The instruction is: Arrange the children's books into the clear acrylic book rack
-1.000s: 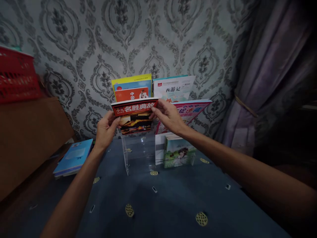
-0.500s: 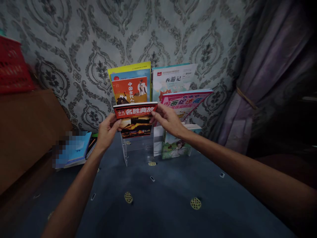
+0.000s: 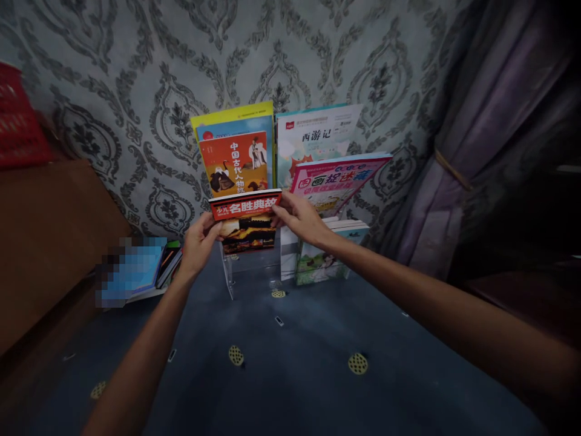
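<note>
Clear rack (image 3: 252,265) on blue cloth (image 3: 299,363); patterned wall (image 3: 308,66), curtain (image 3: 490,127).

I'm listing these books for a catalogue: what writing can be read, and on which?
"少儿 名胜典故": red book
"中国古代人物", next character partly hidden: orange book
"西游记": white book
"图画捉迷藏": pink book
Too small or blurred: these covers' finer print, and the print on the yellow book and green book.
</note>
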A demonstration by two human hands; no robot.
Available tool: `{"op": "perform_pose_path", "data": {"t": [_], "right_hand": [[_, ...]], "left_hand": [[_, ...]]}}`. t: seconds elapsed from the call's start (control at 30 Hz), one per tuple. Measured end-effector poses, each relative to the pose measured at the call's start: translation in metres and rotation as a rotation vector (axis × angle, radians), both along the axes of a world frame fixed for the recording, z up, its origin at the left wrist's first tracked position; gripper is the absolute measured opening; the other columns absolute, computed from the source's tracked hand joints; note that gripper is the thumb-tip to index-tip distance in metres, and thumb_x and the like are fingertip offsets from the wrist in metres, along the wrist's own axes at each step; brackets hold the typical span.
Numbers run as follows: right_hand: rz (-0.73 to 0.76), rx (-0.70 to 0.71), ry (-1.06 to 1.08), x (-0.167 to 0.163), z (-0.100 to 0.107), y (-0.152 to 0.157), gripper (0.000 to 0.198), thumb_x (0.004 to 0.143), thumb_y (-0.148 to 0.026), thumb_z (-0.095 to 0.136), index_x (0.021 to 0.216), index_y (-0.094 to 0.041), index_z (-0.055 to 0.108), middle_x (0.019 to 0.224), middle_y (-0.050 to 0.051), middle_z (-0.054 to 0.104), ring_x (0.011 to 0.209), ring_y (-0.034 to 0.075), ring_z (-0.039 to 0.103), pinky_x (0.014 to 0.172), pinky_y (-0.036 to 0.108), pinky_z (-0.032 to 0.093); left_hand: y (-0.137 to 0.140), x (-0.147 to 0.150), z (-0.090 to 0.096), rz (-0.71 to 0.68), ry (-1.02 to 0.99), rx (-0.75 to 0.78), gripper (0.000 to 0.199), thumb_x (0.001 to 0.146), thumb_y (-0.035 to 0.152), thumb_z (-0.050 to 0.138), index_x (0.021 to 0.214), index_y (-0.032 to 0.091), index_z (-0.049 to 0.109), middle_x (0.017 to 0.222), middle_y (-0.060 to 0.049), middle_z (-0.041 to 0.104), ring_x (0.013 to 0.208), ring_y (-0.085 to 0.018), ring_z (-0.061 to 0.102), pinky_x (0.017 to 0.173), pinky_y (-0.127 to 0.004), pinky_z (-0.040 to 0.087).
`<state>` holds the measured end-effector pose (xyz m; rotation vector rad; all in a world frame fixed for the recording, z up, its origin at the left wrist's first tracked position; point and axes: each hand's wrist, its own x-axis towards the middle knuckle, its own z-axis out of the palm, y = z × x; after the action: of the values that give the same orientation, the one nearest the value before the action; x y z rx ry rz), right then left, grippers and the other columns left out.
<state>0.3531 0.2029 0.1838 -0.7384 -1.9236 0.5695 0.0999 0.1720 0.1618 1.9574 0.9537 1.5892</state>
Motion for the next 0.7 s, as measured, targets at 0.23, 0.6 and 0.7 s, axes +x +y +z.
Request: {"op": "perform_pose_path", "data": {"t": [0.23, 0.6, 0.7], "right_hand": [[-0.063, 0.007, -0.027, -0.001, -0.005, 0.004, 0.006, 0.092, -0.025, 0.05, 0.093, -0.02, 0.054, 0.07, 0.001, 0.066, 0.062, 0.018, 0.067, 0.06, 0.031, 0.054], [-0.069, -0.119, -0.141, -0.006, -0.009, 0.0, 0.008, 0.087, -0.015, 0.052, 0.083, -0.021, 0.05, 0.065, -0.001, 0.066, 0.059, 0.018, 0.067, 0.058, 0.031, 0.055], [-0.166, -0.028, -0.172, -0.005, -0.005, -0.005, 0.006, 0.088, -0.016, 0.053, 0.084, -0.021, 0.052, 0.074, 0.001, 0.068, 0.063, 0.018, 0.067, 0.058, 0.029, 0.051]], "left_hand": [[-0.002, 0.002, -0.006, -0.009, 0.012, -0.035, 0.029, 0.087, 0.034, 0.059, 0.111, 0.018, 0.064, 0.112, -0.007, 0.072, 0.088, -0.018, 0.068, 0.056, -0.023, 0.053], [0.005, -0.018, -0.024, 0.283, 0.367, 0.046, 0.023, 0.09, 0.033, 0.055, 0.102, 0.019, 0.068, 0.096, -0.005, 0.074, 0.09, -0.022, 0.067, 0.084, -0.034, 0.051], [0.004, -0.016, -0.022, 0.303, 0.378, 0.041, 0.022, 0.09, 0.034, 0.054, 0.099, 0.019, 0.067, 0.095, -0.005, 0.074, 0.091, -0.022, 0.067, 0.084, -0.034, 0.05]]}}
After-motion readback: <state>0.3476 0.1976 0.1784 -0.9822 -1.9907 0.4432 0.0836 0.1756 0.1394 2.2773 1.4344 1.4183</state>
